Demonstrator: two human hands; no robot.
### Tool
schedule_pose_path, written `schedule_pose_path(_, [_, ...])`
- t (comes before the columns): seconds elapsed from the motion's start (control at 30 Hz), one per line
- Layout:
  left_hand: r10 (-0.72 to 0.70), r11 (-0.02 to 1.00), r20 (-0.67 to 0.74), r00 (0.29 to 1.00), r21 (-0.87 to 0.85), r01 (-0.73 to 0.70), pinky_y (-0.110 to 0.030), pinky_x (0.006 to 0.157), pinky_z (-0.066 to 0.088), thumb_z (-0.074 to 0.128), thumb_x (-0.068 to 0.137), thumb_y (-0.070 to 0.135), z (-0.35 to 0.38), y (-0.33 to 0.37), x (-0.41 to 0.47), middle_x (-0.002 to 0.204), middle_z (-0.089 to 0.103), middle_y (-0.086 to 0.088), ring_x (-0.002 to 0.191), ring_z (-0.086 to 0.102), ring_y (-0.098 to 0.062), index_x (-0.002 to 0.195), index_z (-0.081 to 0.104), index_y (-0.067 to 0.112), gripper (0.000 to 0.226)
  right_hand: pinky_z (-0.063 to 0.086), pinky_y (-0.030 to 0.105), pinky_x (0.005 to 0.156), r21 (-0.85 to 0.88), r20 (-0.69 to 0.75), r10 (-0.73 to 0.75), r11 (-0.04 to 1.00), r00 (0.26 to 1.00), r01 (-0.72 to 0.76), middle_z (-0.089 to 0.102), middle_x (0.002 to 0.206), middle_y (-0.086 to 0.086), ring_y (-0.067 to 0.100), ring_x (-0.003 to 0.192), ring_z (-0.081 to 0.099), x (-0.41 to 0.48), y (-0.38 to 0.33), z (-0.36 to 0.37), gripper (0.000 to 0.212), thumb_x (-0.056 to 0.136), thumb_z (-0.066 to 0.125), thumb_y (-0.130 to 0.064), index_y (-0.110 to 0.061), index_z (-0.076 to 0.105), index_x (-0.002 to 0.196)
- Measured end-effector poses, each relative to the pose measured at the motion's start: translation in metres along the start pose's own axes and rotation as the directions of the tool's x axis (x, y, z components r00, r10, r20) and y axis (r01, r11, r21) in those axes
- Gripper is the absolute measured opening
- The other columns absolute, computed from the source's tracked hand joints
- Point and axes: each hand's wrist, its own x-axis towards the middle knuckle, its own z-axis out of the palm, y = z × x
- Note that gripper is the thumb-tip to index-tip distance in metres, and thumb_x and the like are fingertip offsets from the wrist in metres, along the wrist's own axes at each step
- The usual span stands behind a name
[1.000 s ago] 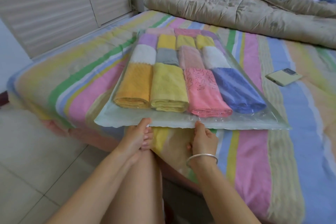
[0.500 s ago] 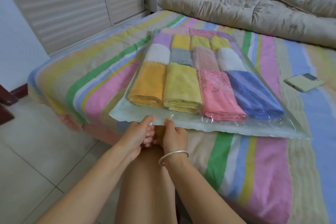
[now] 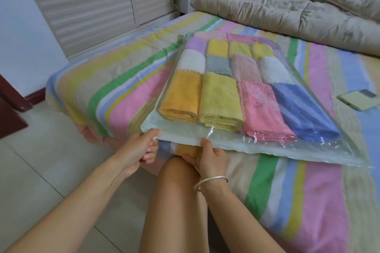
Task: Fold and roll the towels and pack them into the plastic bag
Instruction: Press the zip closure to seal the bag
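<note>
A clear plastic bag lies flat on the striped bed, filled with several rolled towels in rows. The nearest row holds an orange towel, a yellow towel, a pink bunny-print towel and a blue towel. My left hand pinches the bag's near edge at its left corner, thumb on top. My right hand, with a silver bangle on the wrist, pinches the same edge a little to the right. The fingers under the bag are hidden.
The striped bedsheet covers the bed; its near edge drops to a tiled floor. A pale phone lies to the right of the bag. A beige quilt is heaped at the back. My bare knee is below the bag.
My right hand first slid left along the bag's edge close to my left hand, then moved a little right again. The view has shifted left and the bag's edge now lifts slightly.
</note>
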Motion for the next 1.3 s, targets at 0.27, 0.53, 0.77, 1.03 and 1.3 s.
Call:
schedule_pose_path(0.27, [-0.001, 0.998, 0.006, 1.0, 0.068, 0.001, -0.02, 0.038, 0.019, 0.051, 0.096, 0.025, -0.007, 0.002, -0.001, 0.045, 0.02, 0.004, 0.034, 0.02, -0.011, 0.055, 0.03, 0.018, 0.046, 0.057, 0.05, 0.076, -0.023, 0.012, -0.006, 1.0, 1.0, 0.006, 0.05, 0.045, -0.004, 0.017, 0.045, 0.062, -0.002, -0.001, -0.002, 0.041, 0.095, 0.054, -0.016, -0.003, 0.047, 0.057])
schedule_pose_path(0.53, [0.013, 0.993, -0.011, 1.0, 0.116, -0.012, -0.022, 0.039, 0.022, 0.052, 0.095, 0.026, -0.011, 0.005, -0.004, 0.046, 0.021, 0.003, 0.036, 0.022, -0.012, 0.056, 0.03, 0.019, 0.046, 0.055, 0.052, 0.081, -0.056, 0.023, 0.011, 0.998, 1.0, -0.01, 0.052, 0.042, -0.007, 0.019, 0.047, 0.064, -0.005, -0.003, -0.002, 0.044, 0.096, 0.053, -0.018, -0.006, 0.045, 0.054])
schedule_pose_path(0.77, [0.014, 0.993, -0.044, 0.999, 0.118, -0.009, -0.021, 0.039, 0.022, 0.054, 0.094, 0.026, -0.012, 0.004, -0.002, 0.046, 0.022, 0.004, 0.036, 0.022, -0.012, 0.056, 0.03, 0.018, 0.046, 0.055, 0.054, 0.082, -0.074, 0.029, 0.005, 0.997, 1.0, -0.003, 0.051, 0.042, -0.007, 0.017, 0.046, 0.064, -0.006, -0.005, -0.003, 0.05, 0.096, 0.053, -0.018, -0.007, 0.043, 0.048])
schedule_pose_path(1.03, [0.044, 0.991, -0.076, 0.996, 0.127, -0.034, -0.021, 0.04, 0.021, 0.055, 0.093, 0.024, -0.014, 0.001, -0.002, 0.046, 0.022, 0.003, 0.036, 0.022, -0.013, 0.056, 0.031, 0.018, 0.045, 0.053, 0.054, 0.085, -0.09, 0.04, 0.0, 0.996, 0.999, 0.003, 0.046, 0.038, -0.01, 0.012, 0.04, 0.059, -0.011, -0.007, -0.003, 0.046, 0.097, 0.051, -0.017, -0.011, 0.039, 0.052])
schedule_pose_path(1.3, [0.028, 0.995, -0.098, 0.995, 0.101, -0.018, -0.019, 0.04, 0.02, 0.056, 0.094, 0.027, -0.025, 0.002, -0.002, 0.046, 0.022, 0.004, 0.035, 0.022, -0.012, 0.058, 0.03, 0.018, 0.045, 0.055, 0.051, 0.082, -0.064, 0.025, -0.002, 0.998, 1.0, 0.004, 0.053, 0.046, -0.009, 0.014, 0.046, 0.064, -0.005, -0.004, -0.004, 0.039, 0.096, 0.053, -0.02, -0.007, 0.047, 0.06])
